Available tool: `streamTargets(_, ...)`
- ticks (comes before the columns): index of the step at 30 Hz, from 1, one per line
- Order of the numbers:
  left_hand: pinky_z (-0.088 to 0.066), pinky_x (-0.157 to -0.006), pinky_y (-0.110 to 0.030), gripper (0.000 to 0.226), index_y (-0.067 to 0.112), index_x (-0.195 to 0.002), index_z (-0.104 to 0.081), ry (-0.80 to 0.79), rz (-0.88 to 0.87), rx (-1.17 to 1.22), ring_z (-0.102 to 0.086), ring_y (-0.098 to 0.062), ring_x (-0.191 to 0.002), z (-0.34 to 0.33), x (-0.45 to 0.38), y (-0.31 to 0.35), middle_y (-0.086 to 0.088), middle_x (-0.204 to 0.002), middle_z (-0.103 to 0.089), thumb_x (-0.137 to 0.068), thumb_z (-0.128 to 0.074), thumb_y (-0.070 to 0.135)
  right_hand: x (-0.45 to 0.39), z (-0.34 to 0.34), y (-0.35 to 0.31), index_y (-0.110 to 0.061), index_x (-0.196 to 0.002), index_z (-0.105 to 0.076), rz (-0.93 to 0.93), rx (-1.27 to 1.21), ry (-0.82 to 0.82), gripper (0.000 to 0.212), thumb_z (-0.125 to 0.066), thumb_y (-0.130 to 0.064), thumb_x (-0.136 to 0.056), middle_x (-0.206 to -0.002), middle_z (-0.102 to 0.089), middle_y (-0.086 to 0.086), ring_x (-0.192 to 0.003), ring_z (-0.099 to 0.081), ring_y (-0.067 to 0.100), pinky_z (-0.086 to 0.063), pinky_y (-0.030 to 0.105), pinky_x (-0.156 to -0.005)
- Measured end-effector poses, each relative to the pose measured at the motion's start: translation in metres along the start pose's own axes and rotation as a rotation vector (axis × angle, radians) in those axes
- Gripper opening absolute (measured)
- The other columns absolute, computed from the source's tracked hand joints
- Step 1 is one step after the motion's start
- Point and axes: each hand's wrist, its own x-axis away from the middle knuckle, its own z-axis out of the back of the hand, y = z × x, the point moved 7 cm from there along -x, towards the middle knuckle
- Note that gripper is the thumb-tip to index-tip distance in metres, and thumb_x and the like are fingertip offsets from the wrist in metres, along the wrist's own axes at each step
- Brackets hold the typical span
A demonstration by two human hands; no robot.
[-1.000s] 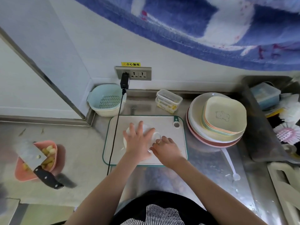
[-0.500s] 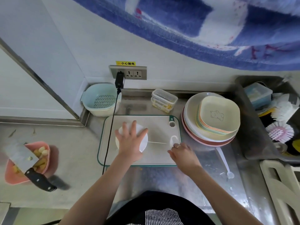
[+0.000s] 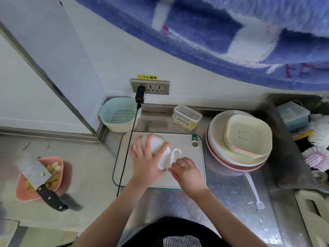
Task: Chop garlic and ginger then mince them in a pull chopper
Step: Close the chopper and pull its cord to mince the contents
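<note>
The white pull chopper (image 3: pixel 157 144) stands on the white cutting board (image 3: pixel 185 139) in the middle of the steel counter. My left hand (image 3: pixel 146 162) presses down on its lid with fingers spread. My right hand (image 3: pixel 187 171) sits close beside it and pinches the white pull handle (image 3: pixel 175 154), which lies near the chopper's right side. At the far left a pink bowl (image 3: pixel 58 161) holds garlic and ginger pieces, and a cleaver (image 3: pixel 38 175) with a black handle rests across it.
A black cable (image 3: pixel 127 154) runs from the wall socket (image 3: pixel 150 86) across the board's left edge. A blue strainer basket (image 3: pixel 119 114), a clear lidded box (image 3: pixel 187 116) and a stack of plates (image 3: pixel 238 139) stand behind and right. A white spoon (image 3: pixel 253 191) lies at right.
My right hand, which had pulled the handle out to the right with the cord stretched, has come back next to the chopper. My left hand stays on the lid.
</note>
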Motion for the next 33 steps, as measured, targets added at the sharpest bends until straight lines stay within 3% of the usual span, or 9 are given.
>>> streamTargets(6,-0.031,-0.087,-0.055,0.087,0.041,-0.123,-0.044,-0.128,-0.071,-0.015,-0.032,-0.046,-0.121,-0.014,-0.006,0.014,-0.012,-0.142,-0.031,-0.042,-0.075,0.053,-0.006,-0.015,0.003,-0.016,-0.072,-0.068,-0.016,0.092,-0.141,0.019,-0.085,-0.023,-0.066,-0.071,-0.064,0.0,-0.065,-0.06,0.023,-0.052,0.026,-0.067)
streamTargets(11,-0.027,-0.091,-0.053,0.086,0.047,-0.126,-0.032,-0.274,-0.062,-0.078,-0.025,-0.045,-0.125,-0.034,-0.001,0.013,-0.007,-0.145,-0.017,-0.049,-0.07,0.051,-0.001,-0.05,0.0,-0.016,-0.115,-0.061,-0.087,0.168,-0.434,0.025,-0.048,-0.013,-0.094,-0.113,-0.06,0.006,-0.103,-0.05,0.029,-0.035,0.035,-0.095)
streamTargets(13,-0.026,-0.092,-0.053,0.085,0.048,-0.126,-0.028,-0.295,-0.074,-0.088,-0.021,-0.044,-0.127,-0.035,-0.006,0.013,-0.006,-0.146,-0.015,-0.051,-0.069,0.054,0.002,-0.048,0.004,-0.018,-0.111,-0.064,-0.13,0.213,-0.458,0.021,-0.05,-0.019,-0.095,-0.109,-0.061,0.003,-0.096,-0.054,0.027,-0.039,0.034,-0.088)
streamTargets(15,-0.025,-0.093,-0.054,0.085,0.049,-0.126,-0.027,-0.323,-0.067,-0.079,-0.017,-0.043,-0.128,-0.035,-0.007,0.013,-0.005,-0.147,-0.014,-0.052,-0.07,0.057,0.002,-0.037,0.008,-0.023,-0.085,-0.073,-0.104,0.313,-0.401,0.011,-0.072,-0.033,-0.082,-0.083,-0.065,-0.004,-0.07,-0.06,0.02,-0.047,0.029,-0.069)
streamTargets(18,-0.021,-0.094,-0.053,0.086,0.05,-0.128,-0.026,-0.31,-0.142,-0.109,-0.013,-0.042,-0.13,-0.038,-0.005,0.025,-0.004,-0.151,-0.012,-0.054,-0.07,0.055,0.011,-0.028,0.018,-0.021,-0.061,-0.07,-0.144,0.273,-0.309,0.022,-0.087,-0.034,-0.063,-0.063,-0.061,-0.004,-0.045,-0.054,0.019,-0.046,0.024,-0.049)
streamTargets(21,-0.019,-0.094,-0.052,0.09,0.051,-0.129,-0.026,-0.337,-0.108,-0.059,-0.01,-0.041,-0.131,-0.041,-0.002,0.029,-0.001,-0.151,-0.01,-0.051,-0.071,0.047,0.026,-0.035,0.028,-0.019,-0.087,-0.071,-0.225,0.133,-0.365,0.004,-0.068,-0.023,-0.087,-0.089,-0.063,0.001,-0.062,-0.061,0.024,-0.05,0.031,-0.057)
streamTargets(23,-0.02,-0.097,-0.054,0.094,0.053,-0.129,-0.024,-0.38,-0.014,-0.001,-0.008,-0.041,-0.132,-0.042,-0.003,0.016,0.001,-0.15,-0.008,-0.049,-0.073,0.045,0.046,-0.036,0.059,-0.026,-0.109,-0.065,-0.363,0.132,-0.437,0.022,-0.047,-0.021,-0.097,-0.111,-0.059,-0.001,-0.084,-0.063,0.025,-0.051,0.035,-0.068)
streamTargets(27,-0.024,-0.097,-0.054,0.097,0.054,-0.127,-0.025,-0.425,0.082,0.022,-0.011,-0.041,-0.13,-0.045,-0.004,-0.006,0.001,-0.147,-0.011,-0.044,-0.074,0.047,0.096,-0.026,0.109,-0.027,-0.11,-0.062,-0.633,0.11,-0.531,0.026,-0.039,-0.023,-0.1,-0.113,-0.065,0.002,-0.097,-0.064,0.027,-0.049,0.033,-0.077)
streamTargets(33,-0.021,-0.098,-0.055,0.088,0.052,-0.129,-0.02,-0.426,0.006,-0.016,-0.007,-0.043,-0.133,-0.045,-0.005,0.003,0.0,-0.148,-0.004,-0.056,-0.07,0.049,0.023,-0.033,0.024,-0.021,-0.107,-0.065,-0.245,0.033,-0.445,0.026,-0.04,-0.023,-0.099,-0.107,-0.059,0.004,-0.1,-0.052,0.03,-0.038,0.037,-0.093)
